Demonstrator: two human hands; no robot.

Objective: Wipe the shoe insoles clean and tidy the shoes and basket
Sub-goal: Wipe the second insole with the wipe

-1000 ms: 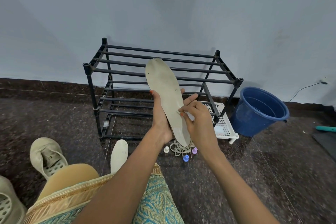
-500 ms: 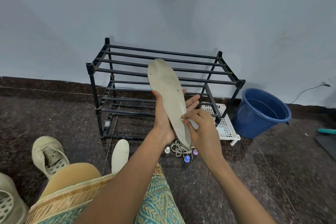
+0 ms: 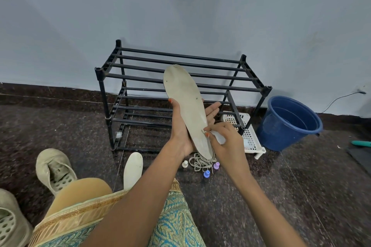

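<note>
- Shoe [image 3: 55, 168] and second shoe [image 3: 10, 224] sit on the floor [image 3: 261, 196], well left of and below the fingers. Both look stripped of insoles and not yet tidied.
- Spare insole [image 3: 133, 168] lies flat on the floor, below-left of the fingers. Can't tell if it has been wiped.
- Left hand [image 3: 181, 130] holds the insole [image 3: 187, 104] upright, toe end up. Thumb is hooked over its left edge, fingers [image 3: 212, 109] straight and spread behind it.
- Right hand [image 3: 228, 144]: fingers pinch a white wipe [image 3: 219, 138], pressed to the insole's right edge near the heel.
- Laces [image 3: 200, 163] and three small caps [image 3: 206, 174] are on the floor just below the fingers.
- Shoe rack [image 3: 180, 60] stands beyond the fingers. Basket [image 3: 250, 138] is right of them, partly under the rack, with the blue bucket [image 3: 289, 124] further right.
- Progress, my read: mid-wipe on this insole, and a few dark specks show on its upper half. Left to do: finish it, maybe the spare, refit both, then put away the shoes and basket.
- Versus a second ago: the wiping fingers have worked slightly down toward the heel. Left-hand grip is unchanged and the floor items haven't moved.
</note>
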